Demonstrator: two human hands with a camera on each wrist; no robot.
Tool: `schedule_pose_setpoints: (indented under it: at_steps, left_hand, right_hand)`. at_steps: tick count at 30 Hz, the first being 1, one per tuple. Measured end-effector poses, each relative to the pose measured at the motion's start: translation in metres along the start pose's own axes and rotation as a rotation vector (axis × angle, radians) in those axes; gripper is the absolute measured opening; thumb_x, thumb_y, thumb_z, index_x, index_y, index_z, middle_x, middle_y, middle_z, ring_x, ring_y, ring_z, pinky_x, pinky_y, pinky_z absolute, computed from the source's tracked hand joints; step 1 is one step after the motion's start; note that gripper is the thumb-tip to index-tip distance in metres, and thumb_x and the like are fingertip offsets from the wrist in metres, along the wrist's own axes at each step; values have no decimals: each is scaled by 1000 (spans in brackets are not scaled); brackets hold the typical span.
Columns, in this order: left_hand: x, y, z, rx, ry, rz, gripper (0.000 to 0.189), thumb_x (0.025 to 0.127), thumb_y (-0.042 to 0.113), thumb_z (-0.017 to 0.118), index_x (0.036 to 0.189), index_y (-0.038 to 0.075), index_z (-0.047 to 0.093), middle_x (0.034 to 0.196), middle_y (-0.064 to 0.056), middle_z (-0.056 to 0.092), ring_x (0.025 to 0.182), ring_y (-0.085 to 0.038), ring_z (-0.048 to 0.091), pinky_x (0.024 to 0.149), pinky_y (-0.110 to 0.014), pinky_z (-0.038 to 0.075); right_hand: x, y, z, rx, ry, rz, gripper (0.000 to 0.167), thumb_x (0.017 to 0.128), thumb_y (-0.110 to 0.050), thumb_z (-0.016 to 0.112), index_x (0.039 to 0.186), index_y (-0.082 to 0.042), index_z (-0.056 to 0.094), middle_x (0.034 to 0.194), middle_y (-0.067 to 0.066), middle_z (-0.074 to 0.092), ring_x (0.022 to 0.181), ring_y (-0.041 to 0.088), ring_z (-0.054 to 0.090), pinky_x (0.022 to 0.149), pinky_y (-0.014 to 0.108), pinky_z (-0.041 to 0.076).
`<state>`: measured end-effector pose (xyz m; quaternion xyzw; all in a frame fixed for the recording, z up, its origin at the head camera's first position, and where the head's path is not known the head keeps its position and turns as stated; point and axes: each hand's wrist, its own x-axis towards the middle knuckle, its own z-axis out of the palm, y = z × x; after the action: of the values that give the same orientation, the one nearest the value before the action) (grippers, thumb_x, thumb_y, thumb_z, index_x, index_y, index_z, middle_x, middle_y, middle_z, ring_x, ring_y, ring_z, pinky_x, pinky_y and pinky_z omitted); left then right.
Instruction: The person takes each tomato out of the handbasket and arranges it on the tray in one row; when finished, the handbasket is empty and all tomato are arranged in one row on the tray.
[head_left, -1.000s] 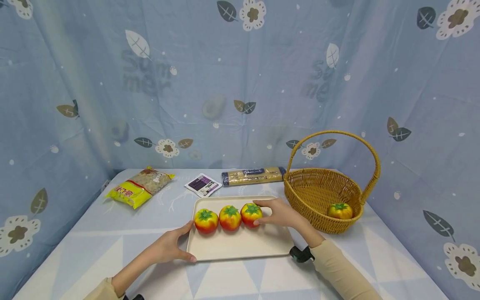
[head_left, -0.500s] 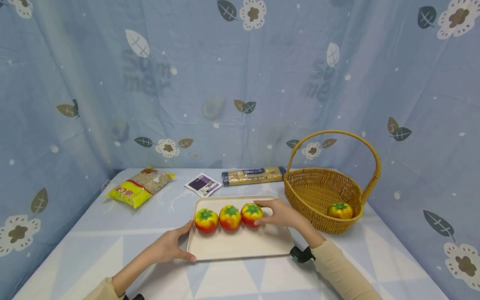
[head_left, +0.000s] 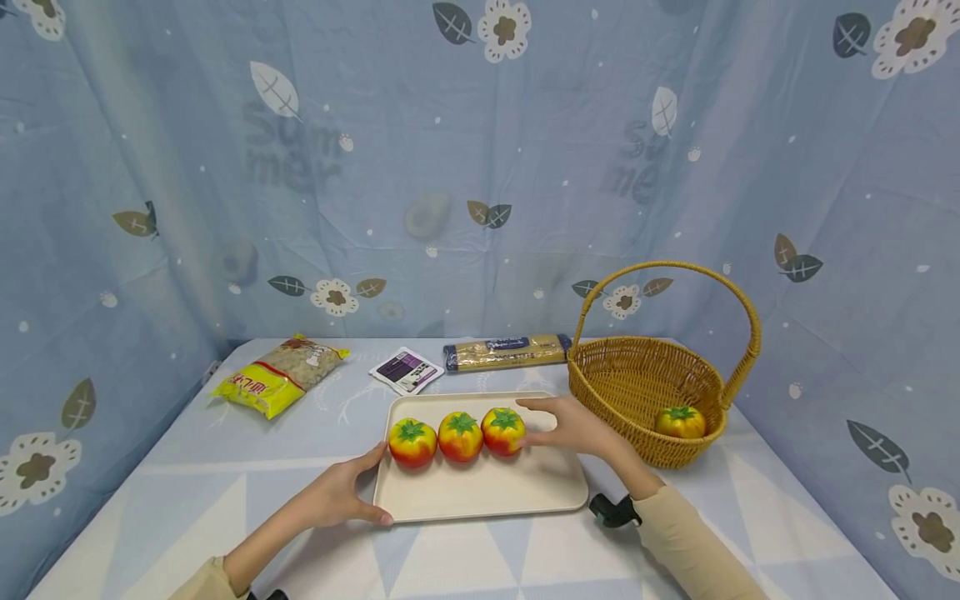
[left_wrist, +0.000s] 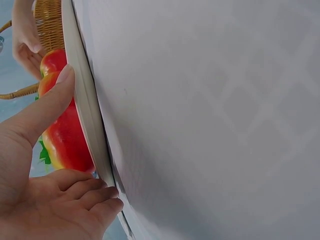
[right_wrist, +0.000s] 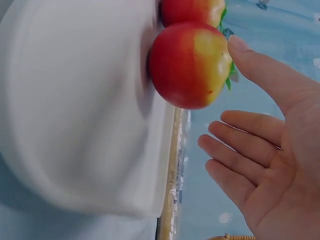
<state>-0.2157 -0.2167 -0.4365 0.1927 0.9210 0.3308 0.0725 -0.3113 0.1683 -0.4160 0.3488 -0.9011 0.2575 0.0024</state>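
A cream rectangular tray (head_left: 480,495) lies on the table and bears a row of three red-and-yellow tomatoes with green leafy tops: left (head_left: 412,442), middle (head_left: 460,437) and right (head_left: 503,431). My left hand (head_left: 335,493) rests on the tray's near left corner, its thumb on the front wall and extended fingers along the left side. Just right of the right tomato is my right hand (head_left: 572,425), over the tray. The right wrist view shows its spread fingers (right_wrist: 240,145) and thumb with nothing held, slightly apart from that tomato (right_wrist: 189,65).
To the right stands a wicker basket (head_left: 611,400) with a tall handle and one tomato (head_left: 680,422) inside. Along the back lie a yellow snack bag (head_left: 281,375), a flat purple-and-white packet (head_left: 407,370) and a pack of noodles (head_left: 507,352). A printed curtain (head_left: 420,167) hangs behind.
My right hand has let go of the right tomato and drawn a little to the right. That tomato stays in the row. The left hand has not visibly moved.
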Motion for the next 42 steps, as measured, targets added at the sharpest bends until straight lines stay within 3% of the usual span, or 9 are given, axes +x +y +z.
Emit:
schedule_pose_setpoints:
  at_steps: [6,16,22,24,32,37,42]
  left_hand:
    - [0,0,0,0,0,-7,112,61,36,90,144,-11,32,145,-29,38,132,-47,36,107,-57,32]
    - [2,0,0,-7,-8,-17,113,62,40,89,144,-11,31,145,-29,37,132,-47,35,107,-57,31]
    - [2,-1,0,-5,-10,-12,112,63,40,89,144,-11,31,145,-29,37,132,-47,35,107,-58,31]
    - [3,-1,0,-4,-8,-14,113,63,40,89,145,-11,31,145,-29,37,132,-47,35,107,-58,31]
    - [3,-3,1,-3,5,-21,113,62,40,89,144,-11,31,145,-28,38,133,-46,35,107,-57,31]
    - [3,-2,1,-11,6,-38,114,61,41,89,145,-10,31,146,-27,37,133,-46,35,108,-57,31]
    - [4,-2,1,-10,5,-40,114,61,40,89,145,-10,31,146,-27,38,133,-46,35,108,-57,31]
  right_hand:
    - [-8,0,-7,-13,29,-26,64,84,-41,74,132,-3,58,129,11,61,120,31,56,99,47,46]
    - [-26,3,-18,-21,45,49,61,81,-35,78,132,-5,59,128,10,62,116,28,58,95,46,49]
    - [-38,5,-30,-9,58,83,62,81,-41,76,133,-11,60,129,9,61,112,27,59,94,48,49]
    - [-43,6,-35,-16,60,79,63,81,-43,75,133,-11,60,129,10,61,103,24,61,88,47,52]
    - [-59,14,-51,-34,92,83,61,81,-43,76,133,-16,60,130,6,61,110,27,61,88,48,53]
    - [-66,18,-58,-62,126,56,61,83,-48,72,132,-13,60,128,6,63,106,25,63,87,48,53]
    - [-76,19,-66,-65,153,59,57,84,-34,76,131,-8,60,126,11,63,99,30,65,82,49,54]
